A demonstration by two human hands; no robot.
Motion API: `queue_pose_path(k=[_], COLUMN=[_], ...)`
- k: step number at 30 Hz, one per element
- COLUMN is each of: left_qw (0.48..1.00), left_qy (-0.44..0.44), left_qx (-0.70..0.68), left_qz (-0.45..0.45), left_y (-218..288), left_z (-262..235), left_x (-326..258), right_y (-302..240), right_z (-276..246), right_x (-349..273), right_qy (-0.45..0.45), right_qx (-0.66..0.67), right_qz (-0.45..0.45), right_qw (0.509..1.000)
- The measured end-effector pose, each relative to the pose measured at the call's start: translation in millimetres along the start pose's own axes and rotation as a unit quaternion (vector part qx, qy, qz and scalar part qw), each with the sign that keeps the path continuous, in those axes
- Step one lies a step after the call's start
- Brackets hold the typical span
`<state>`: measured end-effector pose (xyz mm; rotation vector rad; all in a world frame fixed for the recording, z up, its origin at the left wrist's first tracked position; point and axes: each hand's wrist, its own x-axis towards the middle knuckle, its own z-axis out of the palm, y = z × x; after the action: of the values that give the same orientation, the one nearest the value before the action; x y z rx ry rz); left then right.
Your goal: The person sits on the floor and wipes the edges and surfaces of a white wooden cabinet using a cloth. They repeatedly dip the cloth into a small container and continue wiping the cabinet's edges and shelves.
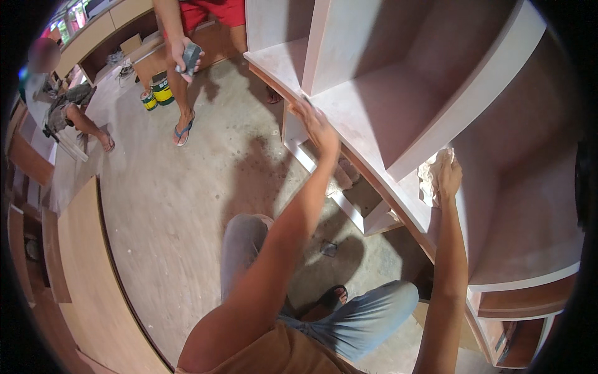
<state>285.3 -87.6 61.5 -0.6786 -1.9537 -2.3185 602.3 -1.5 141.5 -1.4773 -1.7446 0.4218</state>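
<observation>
From afar, my right hand is clutching cloth, left hand lying flat, cabinet mostly whitened, brown front edge seeming unfinished.

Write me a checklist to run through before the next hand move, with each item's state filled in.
1. Right hand has the crumpled cloth: ok, held against the shelf unit.
2. Left hand is at the shelf unit's front edge: ok, fingers extended.
3. Nothing under the left hand: cannot tell, its underside is hidden.
4. Co-worker's hand clear of the shelf unit: ok, it holds a dark block apart from it.
5. Floor between the knees free of loose bits: not ok, a small dark square lies there.
</observation>
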Motion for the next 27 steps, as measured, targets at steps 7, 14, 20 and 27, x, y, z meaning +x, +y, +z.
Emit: queue_pose_path(k=[7,14,20,27], left_qw=[0.998,0.997,0.996,0.995], left_qy=[-0.03,-0.027,-0.032,-0.081], left_qx=[-0.04,-0.072,-0.079,-0.05], left_qz=[0.037,0.018,0.011,0.011], left_y=[27,69,61,83], left_z=[12,28,26,24], left_x=[-93,-183,-200,-261], right_y=[10,8,30,27], right_z=[-6,-1,0,-1], right_x=[-2,1,6,9], right_qy=[-0.008,0.025,-0.004,-0.026], right_qx=[0.038,-0.001,0.12,0.129], right_qz=[-0.017,-0.018,-0.002,0.033], right_qw=[0.999,1.0,0.993,0.991])
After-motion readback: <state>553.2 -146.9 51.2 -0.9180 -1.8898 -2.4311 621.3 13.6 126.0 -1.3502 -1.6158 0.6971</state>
